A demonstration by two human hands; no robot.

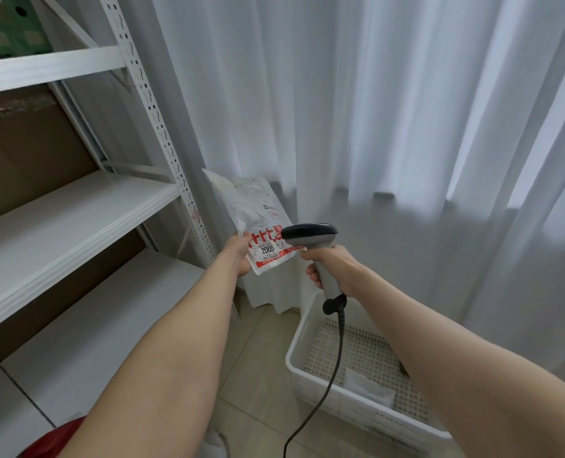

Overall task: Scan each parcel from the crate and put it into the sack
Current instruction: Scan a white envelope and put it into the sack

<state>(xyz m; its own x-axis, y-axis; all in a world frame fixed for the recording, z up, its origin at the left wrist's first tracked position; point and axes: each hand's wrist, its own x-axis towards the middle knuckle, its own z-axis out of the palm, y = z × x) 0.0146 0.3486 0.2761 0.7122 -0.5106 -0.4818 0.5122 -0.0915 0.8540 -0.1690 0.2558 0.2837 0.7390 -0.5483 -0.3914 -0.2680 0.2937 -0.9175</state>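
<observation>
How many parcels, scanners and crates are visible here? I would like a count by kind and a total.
Parcels: 2 (this one in the left hand, another lying in the crate)
Barcode scanner: 1 (in the right hand)
Crate: 1
Total: 4

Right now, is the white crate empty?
Not empty: a white parcel lies on the crate floor; the right forearm hides part.

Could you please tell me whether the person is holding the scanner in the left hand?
No, the right hand grips the scanner, while the left hand holds the parcel.
</observation>
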